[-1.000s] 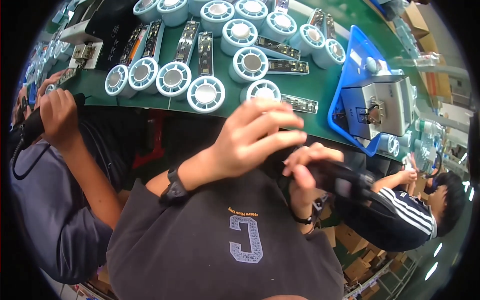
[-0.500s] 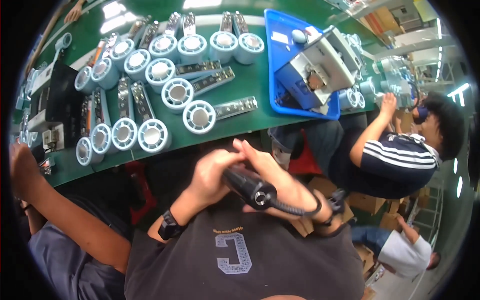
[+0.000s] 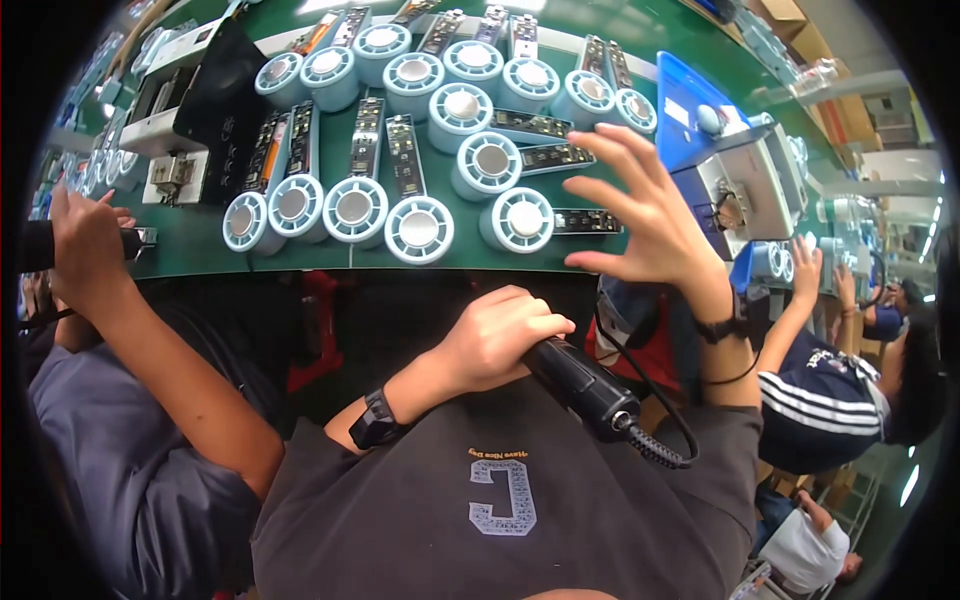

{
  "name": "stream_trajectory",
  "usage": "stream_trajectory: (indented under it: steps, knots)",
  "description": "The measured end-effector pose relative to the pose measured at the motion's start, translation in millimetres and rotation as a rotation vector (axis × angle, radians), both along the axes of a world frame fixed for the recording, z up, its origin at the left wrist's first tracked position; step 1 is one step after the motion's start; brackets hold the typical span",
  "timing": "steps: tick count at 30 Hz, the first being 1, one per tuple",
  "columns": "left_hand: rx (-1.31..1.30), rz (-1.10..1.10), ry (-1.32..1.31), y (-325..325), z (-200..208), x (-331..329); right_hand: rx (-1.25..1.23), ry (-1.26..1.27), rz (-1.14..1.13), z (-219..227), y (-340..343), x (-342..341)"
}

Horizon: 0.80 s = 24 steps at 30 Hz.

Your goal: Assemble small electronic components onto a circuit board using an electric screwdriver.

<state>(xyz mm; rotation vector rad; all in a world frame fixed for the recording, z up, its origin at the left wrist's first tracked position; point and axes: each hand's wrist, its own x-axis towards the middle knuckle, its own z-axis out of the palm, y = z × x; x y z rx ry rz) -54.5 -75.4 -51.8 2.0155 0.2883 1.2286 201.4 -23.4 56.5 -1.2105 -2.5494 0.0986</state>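
Fingers of my left hand (image 3: 500, 335) grip the black corded tool (image 3: 580, 385); those of my right hand (image 3: 650, 220) spread open beside the pale-blue round-headed unit (image 3: 522, 219) on the worktop's (image 3: 195, 235) near side. Likely a reach; grasping calls for closing around its handle.

assemblies (image 3: 418, 230) on table (image 3: 205, 240) | tray (image 3: 684, 82) right of assemblies | fixture (image 3: 768, 178) in tray | second fixture (image 3: 213, 122) left of assemblies
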Motion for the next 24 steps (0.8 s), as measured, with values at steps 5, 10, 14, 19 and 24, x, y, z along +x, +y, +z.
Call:
stream_trajectory:
  steps: [5, 10, 14, 19, 24]
  knots:
    - [0.009, 0.009, 0.025, 1, -3, 0, -0.037, -0.084, 0.247, -17, 40, -7]
    - [0.023, 0.016, 0.047, 2, -7, 1, -0.149, -0.011, 0.282, -26, 50, -15]
    - [0.043, 0.012, 0.066, 6, -7, -2, -0.183, -0.086, 0.288, -14, 50, -13]
    - [0.017, -0.011, 0.074, 9, -11, 2, -0.190, -0.085, 0.301, -11, 56, -11]
    - [-0.010, -0.031, 0.056, 12, -11, 5, -0.191, -0.052, 0.251, -11, 44, -18]
